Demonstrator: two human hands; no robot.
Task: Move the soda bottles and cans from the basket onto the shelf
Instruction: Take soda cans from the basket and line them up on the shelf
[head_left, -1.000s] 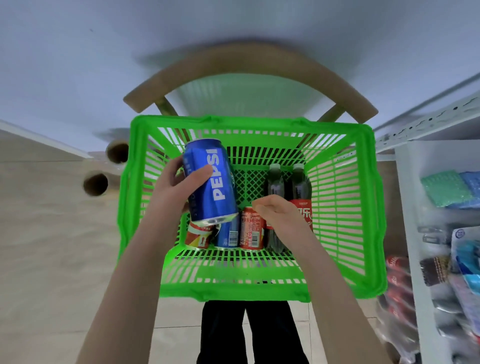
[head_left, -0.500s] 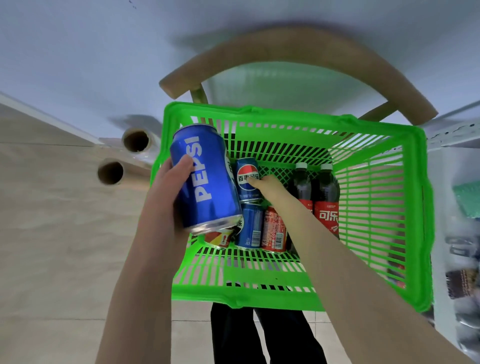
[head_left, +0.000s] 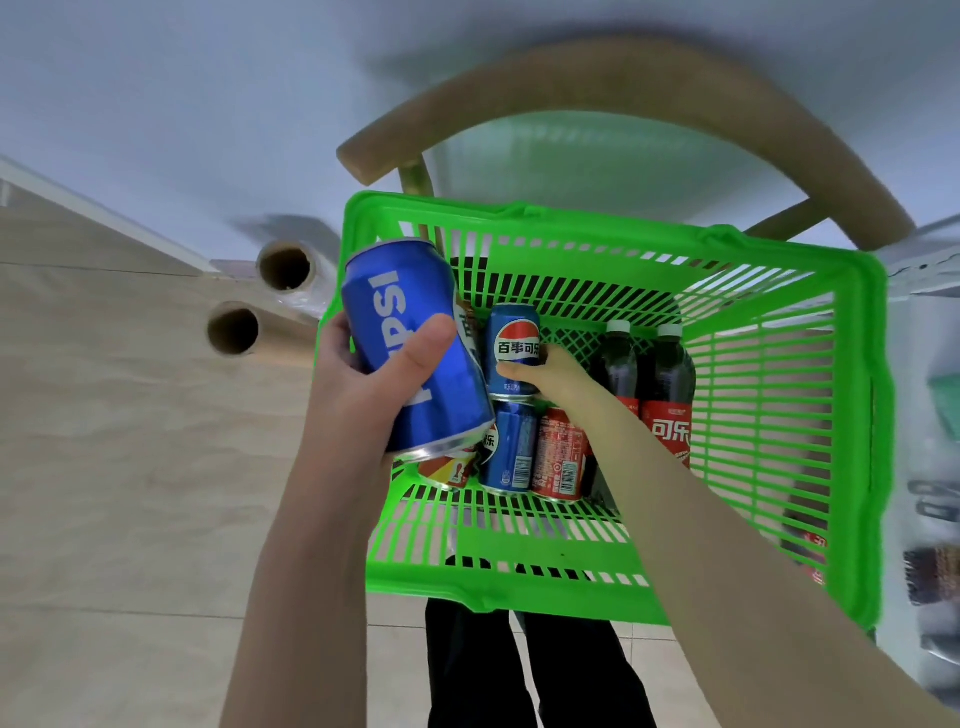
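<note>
Green slatted plastic basket (head_left: 597, 597) fills mid-frame, w/ a curved wooden chair back (head_left: 623, 78) just behind its far rim. L hand (head_left: 374, 379) is wrapped round a blue Pepsi can (head_left: 400, 312), thumb across the logo. The can is tilted and held up over the basket's left rim, clear of the rest. R hand (head_left: 545, 374) reaches down inside the basket and is clamped on a second Pepsi can (head_left: 514, 343), thumb across its front. That can is roughly upright, label facing up at the camera.

Below it, 3 cans lie on their sides along the near wall, touching side by side: a red-and-yellow can (head_left: 452, 470) partly hidden under the held one, a blue can (head_left: 511, 447), and a red can (head_left: 563, 452). Two dark cola bottles (head_left: 621, 364) w/ red labels stand together just right of the R wrist.

Shelf (head_left: 919, 270) shows at far right edge, contents too blurred to name. Two cardboard tubes (head_left: 285, 267) lie on the pale floor (head_left: 130, 493), left of the basket. Black trousers (head_left: 535, 670) show under the basket's near edge.
</note>
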